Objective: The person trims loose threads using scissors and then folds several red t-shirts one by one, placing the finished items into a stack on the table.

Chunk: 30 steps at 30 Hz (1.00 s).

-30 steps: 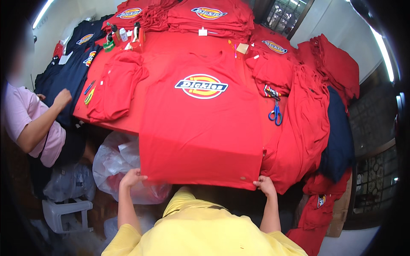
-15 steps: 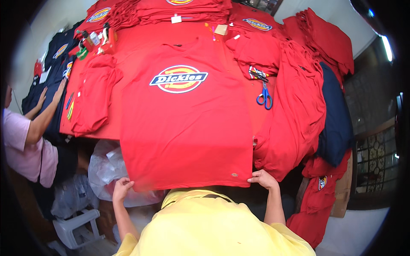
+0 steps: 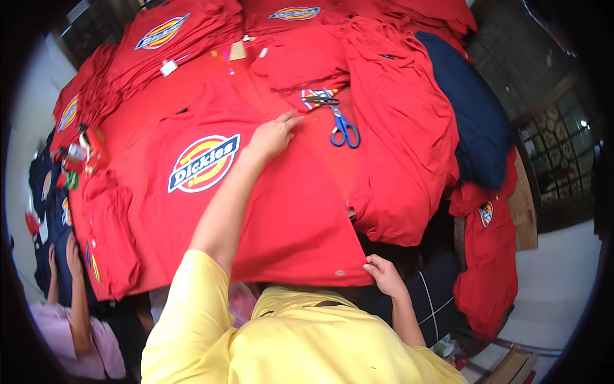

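The right grip [image 3: 385, 276] is clamped, thumb against fingers, on the lower right corner of a red shirt [image 3: 294, 217]. The shirt lies to the left of this grip and spreads away from it, its hem running leftward along the near side. A small tag [image 3: 339, 273] sits on the cloth just left of the pinched corner. The left grip [image 3: 272, 136] is apart, fingers extended and thumb separate, over the right side of the shirt, farther from the body; whether it touches the cloth, I cannot tell. Its forearm crosses the shirt, beside a printed oval emblem [image 3: 203, 163] in blue, yellow, red and white.

To the right of the left fingertips, blue-handled scissors [image 3: 339, 119] lie on the red surface [image 3: 173, 89]. Farther right is a large rumpled heap of red cloth [image 3: 403, 147], then a navy bundle [image 3: 464, 121]. Beyond the shirt, at upper left, a stack of red shirts [image 3: 182, 38] bears a similar emblem. Nearer, on the left, is a folded red garment [image 3: 105, 224]; past it, another person's hands [image 3: 73, 256] are at navy cloth [image 3: 56, 221].
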{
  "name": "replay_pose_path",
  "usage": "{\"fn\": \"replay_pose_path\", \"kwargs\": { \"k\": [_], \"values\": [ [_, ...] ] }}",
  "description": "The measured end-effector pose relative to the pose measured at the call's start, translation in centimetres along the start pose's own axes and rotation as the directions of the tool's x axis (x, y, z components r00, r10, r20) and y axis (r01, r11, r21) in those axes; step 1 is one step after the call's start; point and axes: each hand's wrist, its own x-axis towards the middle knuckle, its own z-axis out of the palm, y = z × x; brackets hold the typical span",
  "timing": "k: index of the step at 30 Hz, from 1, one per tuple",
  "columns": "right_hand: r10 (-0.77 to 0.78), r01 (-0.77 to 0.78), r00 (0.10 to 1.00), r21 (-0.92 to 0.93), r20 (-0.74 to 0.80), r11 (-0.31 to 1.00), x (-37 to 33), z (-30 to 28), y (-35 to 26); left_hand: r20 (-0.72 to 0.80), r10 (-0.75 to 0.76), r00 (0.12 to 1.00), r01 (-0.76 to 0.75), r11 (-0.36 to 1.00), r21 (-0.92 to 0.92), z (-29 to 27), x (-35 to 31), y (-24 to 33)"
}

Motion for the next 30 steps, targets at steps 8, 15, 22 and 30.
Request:
{"fn": "replay_pose_path", "kwargs": {
  "k": [8,15,22,30],
  "values": [
    [0.233,-0.125,0.948,0.417,-0.217,0.900,1.1,0.1,3.7,0.679,0.217,0.701,0.169,0.875,-0.453,-2.1,9.8,-3.9],
    [0.250,-0.167,0.892,0.237,-0.378,0.957,3.7,-0.7,5.2,0.547,0.162,0.821,0.190,0.826,-0.530,0.9,10.0,-4.7],
    [0.071,-0.425,0.806,-0.491,-0.588,0.761,4.4,1.1,-3.9,-0.101,0.168,0.981,-0.188,0.949,-0.252,-2.6,2.7,-3.5],
    [-0.603,0.433,0.776,-0.538,-0.187,0.723,15.2,8.3,-17.0,-0.633,-0.414,0.654,0.543,0.840,0.012,-6.3,-17.9,-15.3]
  ]
}}
